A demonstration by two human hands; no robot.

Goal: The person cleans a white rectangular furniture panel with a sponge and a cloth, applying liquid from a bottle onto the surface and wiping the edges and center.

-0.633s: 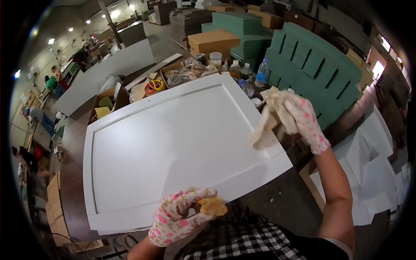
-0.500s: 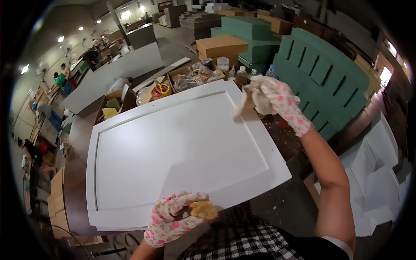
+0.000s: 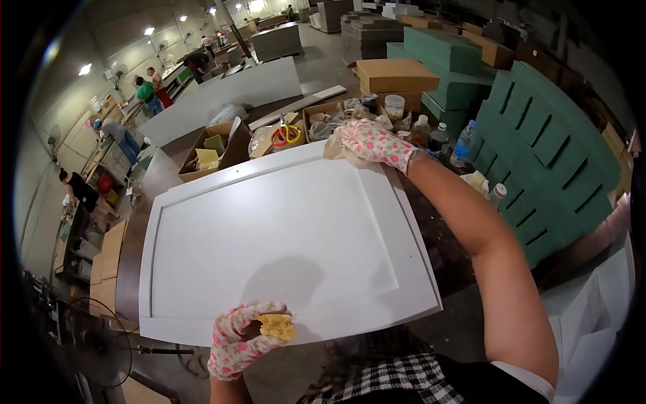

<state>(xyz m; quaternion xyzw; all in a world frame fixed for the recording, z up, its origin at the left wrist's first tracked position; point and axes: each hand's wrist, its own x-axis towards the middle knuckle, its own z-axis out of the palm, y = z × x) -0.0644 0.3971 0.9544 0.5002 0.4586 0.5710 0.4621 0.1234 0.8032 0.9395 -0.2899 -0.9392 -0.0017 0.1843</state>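
A white framed panel (image 3: pixel 269 236), like a cabinet door with a recessed middle, lies flat in front of me. My left hand (image 3: pixel 239 337), in a floral glove, is closed round a yellowish sponge-like lump (image 3: pixel 277 327) at the panel's near edge. At the far edge, near its right corner, my right hand (image 3: pixel 377 143) in a matching glove presses a beige cloth (image 3: pixel 343 156) onto the frame. The glove hides part of the cloth.
Beyond the panel stand a box of paper scraps (image 3: pixel 217 149), scissors (image 3: pixel 286 135), a box of jars and bags (image 3: pixel 323 124) and several bottles (image 3: pixel 463 143). Green slotted boards (image 3: pixel 538 148) rise at right. A fan (image 3: pixel 101 342) is at lower left. Other people (image 3: pixel 84 192) work far left.
My right hand has moved left along the panel's far edge with the cloth, from its right corner side. The left hand still holds the yellowish lump. The whole view has shifted.
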